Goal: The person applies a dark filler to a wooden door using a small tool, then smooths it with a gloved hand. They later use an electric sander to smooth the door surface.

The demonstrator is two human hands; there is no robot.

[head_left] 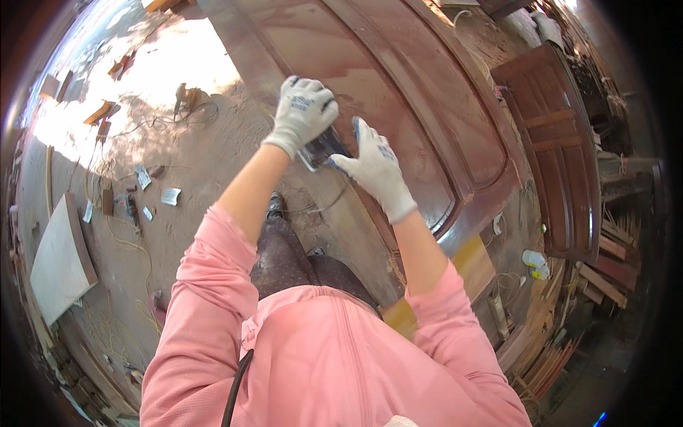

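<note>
My left hand (pixel 302 110), in a white glove, is closed over the top of a dark corded power tool (pixel 316 151), perhaps a sander. The glove hides much of the tool. It is at the near left edge of a large reddish-brown wooden door (pixel 384 92) with raised mouldings. Pale dust marks streak the door's surface. My right hand (pixel 378 171), gloved too, has its thumb and fingers apart beside the tool. Its thumb points at the tool; whether they touch I cannot tell. A thin cable (pixel 331 203) curves below the tool.
Another dark panelled door (pixel 555 153) leans at the right, near stacked wood strips (pixel 548 373). On the dusty floor at left lie a pale board (pixel 60 263), sandpaper pieces (pixel 170 196), a dark hand tool (pixel 132 210) and loose cords (pixel 131 245). White containers (pixel 535 262) stand at right.
</note>
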